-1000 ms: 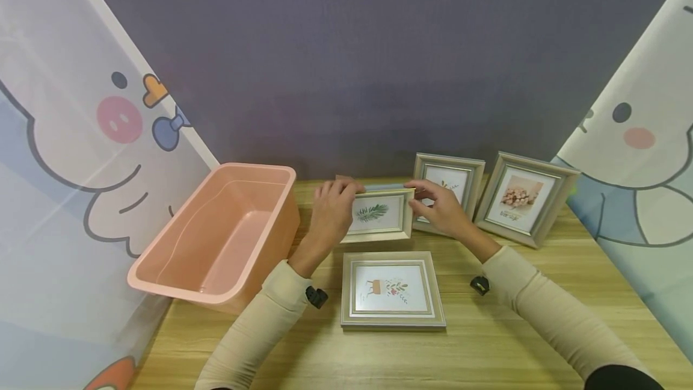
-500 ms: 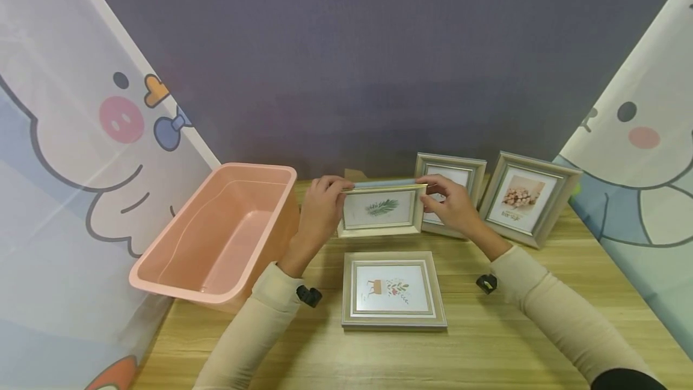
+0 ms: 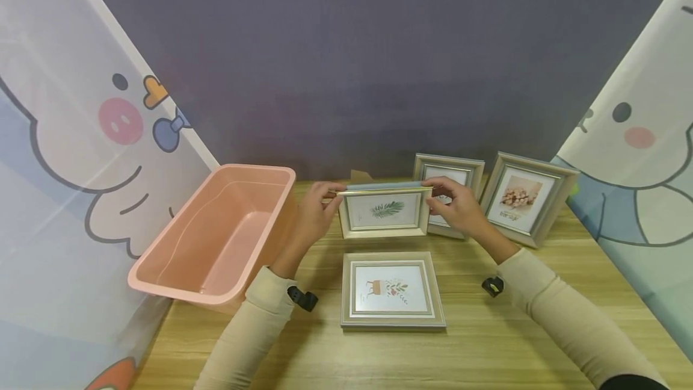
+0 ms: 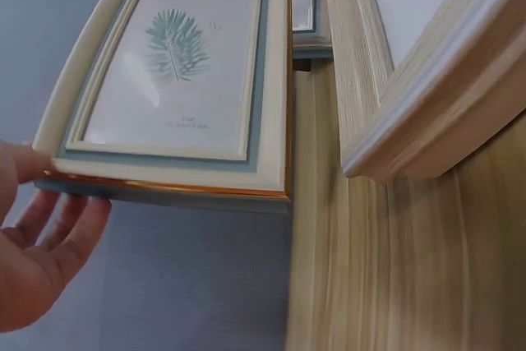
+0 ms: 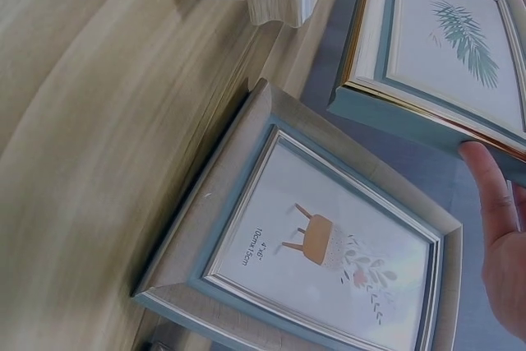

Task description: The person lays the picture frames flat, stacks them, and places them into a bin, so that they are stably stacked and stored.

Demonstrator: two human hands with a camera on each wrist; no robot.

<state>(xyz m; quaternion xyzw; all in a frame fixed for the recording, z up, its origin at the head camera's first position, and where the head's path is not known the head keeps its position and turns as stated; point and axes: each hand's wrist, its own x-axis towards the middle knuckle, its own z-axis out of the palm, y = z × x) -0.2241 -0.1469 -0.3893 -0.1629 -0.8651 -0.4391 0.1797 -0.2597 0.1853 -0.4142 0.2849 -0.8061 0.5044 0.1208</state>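
Between my two hands is a cream picture frame with a gold edge and a green leaf print, tilted up on its long side. My left hand pinches its upper left corner, thumb in front and fingers behind. At the upper right corner my right hand grips it the same way. The left wrist view shows the leaf print facing outward. Just in front of it, a beige picture frame with a plant-pot print lies flat on the table.
A pink plastic tub stands on the left of the wooden table. Behind my right hand stands a silver-beige frame; right of it stands another frame with a flower photo. A dark panel rises behind.
The leaf-print frame has shifted slightly right and now faces forward more squarely. My left hand has moved to its left corner, and my right hand has gone a little right with it.
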